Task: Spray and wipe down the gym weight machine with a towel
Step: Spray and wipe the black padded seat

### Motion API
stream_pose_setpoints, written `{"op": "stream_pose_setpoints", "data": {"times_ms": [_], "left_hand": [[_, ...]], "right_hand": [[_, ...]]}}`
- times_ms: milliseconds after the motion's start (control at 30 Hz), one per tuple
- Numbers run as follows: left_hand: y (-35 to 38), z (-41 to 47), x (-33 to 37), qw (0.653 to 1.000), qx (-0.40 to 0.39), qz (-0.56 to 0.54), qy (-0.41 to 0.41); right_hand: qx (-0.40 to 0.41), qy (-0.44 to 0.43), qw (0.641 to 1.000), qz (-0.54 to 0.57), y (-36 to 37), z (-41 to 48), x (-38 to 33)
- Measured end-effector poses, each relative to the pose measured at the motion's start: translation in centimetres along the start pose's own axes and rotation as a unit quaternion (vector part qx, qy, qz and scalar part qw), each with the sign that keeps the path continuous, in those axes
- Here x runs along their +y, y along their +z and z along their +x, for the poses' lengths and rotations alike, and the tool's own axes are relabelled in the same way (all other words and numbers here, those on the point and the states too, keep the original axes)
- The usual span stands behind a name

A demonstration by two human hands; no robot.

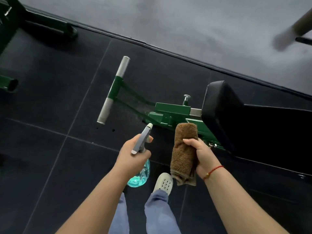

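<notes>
As the head view looked down past both forearms, the left hand [132, 153] gripped the neck of the spray bottle [141, 174], fingers curled round it below the grey trigger head. One fingertip lay at the trigger, and whether it pressed could not be told. The bottle's clear teal body hung beneath the hand, and its pale nozzle pointed up and away toward the weight machine [170, 110]. The right hand [204, 157] held a brown towel [184, 154], rolled into a thick upright bundle with fingers and thumb wrapped round its middle. The towel's top end stood in front of the machine's green frame; contact between them could not be judged. The wrist of that hand carried a red cord bracelet [214, 171]. The machine lay just ahead of the hands. Its green steel frame ran leftward to a crossbar [114, 89] with silver knurled ends, and a silver pin knob [187, 97] stood on the frame. A black padded cushion [222, 105] sat to the right, above and behind the towel. The dark tiled rubber floor [50, 157] lay underneath and met a grey carpet [185, 22] along a diagonal edge. Between bottle and towel showed a pale perforated clog [164, 183] and blue trouser legs [160, 210]. Part of a second green frame [10, 31] occupied the upper left corner. A blurred tan object [290, 33] crossed the upper right.
</notes>
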State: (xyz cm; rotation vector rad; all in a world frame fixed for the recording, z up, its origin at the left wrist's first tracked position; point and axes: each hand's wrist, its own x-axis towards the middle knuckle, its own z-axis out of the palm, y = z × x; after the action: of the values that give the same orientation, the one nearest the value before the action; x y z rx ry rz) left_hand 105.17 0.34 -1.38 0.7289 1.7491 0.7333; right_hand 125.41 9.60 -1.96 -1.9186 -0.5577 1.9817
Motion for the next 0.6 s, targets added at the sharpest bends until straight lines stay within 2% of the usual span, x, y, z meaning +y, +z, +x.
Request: {"op": "stream_pose_setpoints", "data": {"times_ms": [100, 200, 300, 400, 500, 600], "left_hand": [[0.6, 4.2, -2.4, 0.998, -0.042, 0.047, 0.011], [1.4, 7.5, -4.1, 0.989, -0.048, 0.129, 0.062], [2.2, 10.7, -5.8, 0.982, -0.061, 0.143, 0.104], [3.4, 13.7, -7.5, 0.978, -0.106, 0.137, 0.114], [5.5, 16.8, -9.1, 0.970, -0.125, 0.162, 0.132], [7.4, 19.2, -9.6, 0.965, -0.122, 0.168, 0.159]], "right_hand": [[0.038, -0.023, 0.999, -0.005, 0.5, 3.7, 1.0], [0.072, -0.059, 0.995, -0.030, 0.9, 6.5, 1.5], [0.119, -0.101, 0.988, -0.020, 0.9, 9.9, 2.8], [0.148, -0.155, 0.977, -0.002, 1.1, 13.0, 4.7], [0.188, -0.238, 0.953, -0.001, 1.5, 16.3, 6.1], [0.232, -0.327, 0.915, -0.047, 1.8, 18.9, 6.0]]}}
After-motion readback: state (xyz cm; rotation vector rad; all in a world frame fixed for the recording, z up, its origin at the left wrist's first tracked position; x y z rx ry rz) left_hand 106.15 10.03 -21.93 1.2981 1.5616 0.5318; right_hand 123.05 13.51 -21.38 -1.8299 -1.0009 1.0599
